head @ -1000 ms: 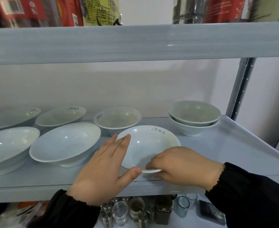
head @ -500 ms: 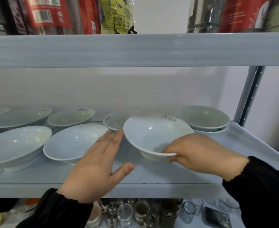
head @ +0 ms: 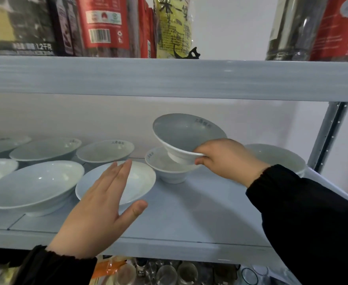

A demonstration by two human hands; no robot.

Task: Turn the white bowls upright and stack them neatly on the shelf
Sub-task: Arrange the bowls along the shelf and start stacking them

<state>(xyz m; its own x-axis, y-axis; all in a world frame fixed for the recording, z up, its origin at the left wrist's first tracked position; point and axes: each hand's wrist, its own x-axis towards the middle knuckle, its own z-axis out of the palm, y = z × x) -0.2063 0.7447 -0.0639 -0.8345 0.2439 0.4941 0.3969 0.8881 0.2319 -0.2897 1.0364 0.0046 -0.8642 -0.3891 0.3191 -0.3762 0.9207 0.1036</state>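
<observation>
In the head view, the right hand (head: 228, 159) pinched the near rim of a white bowl (head: 187, 134), its digits closed on the rim from above and below. This held bowl was upright, tipped a little so that its opening faced the camera, and it was off the shelf (head: 189, 212). Its foot hung just over the mouth of a second bowl (head: 167, 173), which stood upright on the shelf. Whether the two bowls touched could not be told.

The left hand (head: 99, 214) was spread flat and held nothing, with its fingers straight and close together and its thumb out to the side. It lay in front of a wide shallow bowl (head: 142, 182) near the front of the shelf, covering part of it. Whether it touched that bowl could not be told. The two hands were well apart, and both wrists wore black sleeves.

Left of the shallow bowl stood a front-left bowl (head: 35, 186), and another was cut off at the left edge. Behind them a back row of bowls (head: 105, 150) ran along the wall, all upright. A right-hand bowl (head: 278, 157) sat near the shelf's metal post (head: 329, 136), partly hidden by the right wrist.

Above ran the upper shelf board (head: 169, 79), carrying a red package (head: 103, 23) and a yellow package (head: 173, 27). Below the bowls' shelf, glass jars (head: 167, 274) showed.
</observation>
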